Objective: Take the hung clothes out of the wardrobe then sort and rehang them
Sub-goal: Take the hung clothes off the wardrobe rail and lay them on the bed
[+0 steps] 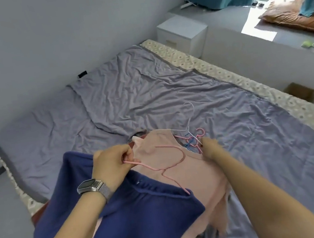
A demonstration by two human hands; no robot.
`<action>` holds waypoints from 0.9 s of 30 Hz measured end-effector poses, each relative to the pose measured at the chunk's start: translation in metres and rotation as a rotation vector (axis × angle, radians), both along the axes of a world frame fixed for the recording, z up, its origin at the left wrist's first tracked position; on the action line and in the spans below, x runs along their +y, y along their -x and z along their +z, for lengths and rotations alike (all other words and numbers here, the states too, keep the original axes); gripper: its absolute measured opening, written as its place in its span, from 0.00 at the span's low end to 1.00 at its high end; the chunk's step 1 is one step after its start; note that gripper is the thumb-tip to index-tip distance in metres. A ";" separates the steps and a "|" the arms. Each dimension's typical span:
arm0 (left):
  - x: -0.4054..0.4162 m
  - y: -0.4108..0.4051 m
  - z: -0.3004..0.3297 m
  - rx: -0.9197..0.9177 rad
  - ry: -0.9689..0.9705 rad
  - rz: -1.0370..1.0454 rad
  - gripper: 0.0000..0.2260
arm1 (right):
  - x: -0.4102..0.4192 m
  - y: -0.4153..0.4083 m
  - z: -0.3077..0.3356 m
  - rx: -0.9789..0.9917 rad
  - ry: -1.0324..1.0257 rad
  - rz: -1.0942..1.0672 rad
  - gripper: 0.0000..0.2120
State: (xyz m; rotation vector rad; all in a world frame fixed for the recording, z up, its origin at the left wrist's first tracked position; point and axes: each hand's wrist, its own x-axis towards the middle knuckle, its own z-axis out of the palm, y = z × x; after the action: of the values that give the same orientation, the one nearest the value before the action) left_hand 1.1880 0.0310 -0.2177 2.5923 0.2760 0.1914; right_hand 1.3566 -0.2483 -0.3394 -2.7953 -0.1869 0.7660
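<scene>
Left hand (110, 161) pinches a pink hanger (165, 165) lying on a pink garment (196, 174) near the bed's (108, 97) near edge — right hand (210, 147), blurred, grip unclear.

The left hand (111, 162) pinches a pink hanger (165, 163) lying on a pink garment (196, 172) on the bed (90, 108). The right hand (211, 148) reaches the loose hangers (192, 140) just beyond. A navy garment (129, 213) lies near left.

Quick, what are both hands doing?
Left hand: pinching the pink hanger.
Right hand: blurred, by the hanger pile; grip cannot be told.
</scene>
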 end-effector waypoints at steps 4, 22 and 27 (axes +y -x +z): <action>-0.020 -0.028 -0.001 0.089 -0.054 0.036 0.15 | -0.007 0.002 -0.009 -0.005 -0.287 -0.064 0.08; -0.065 -0.032 -0.052 0.143 0.060 0.048 0.07 | -0.049 0.056 -0.025 -0.044 -0.591 -0.234 0.16; -0.032 0.033 -0.086 0.216 0.197 0.217 0.08 | -0.050 0.023 -0.060 0.154 -0.152 -0.241 0.38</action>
State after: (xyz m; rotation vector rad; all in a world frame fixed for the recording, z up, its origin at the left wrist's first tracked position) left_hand 1.1553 -0.0007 -0.3034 2.3855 0.6232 -0.0392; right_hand 1.3339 -0.2980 -0.3998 -2.5426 0.1123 0.8619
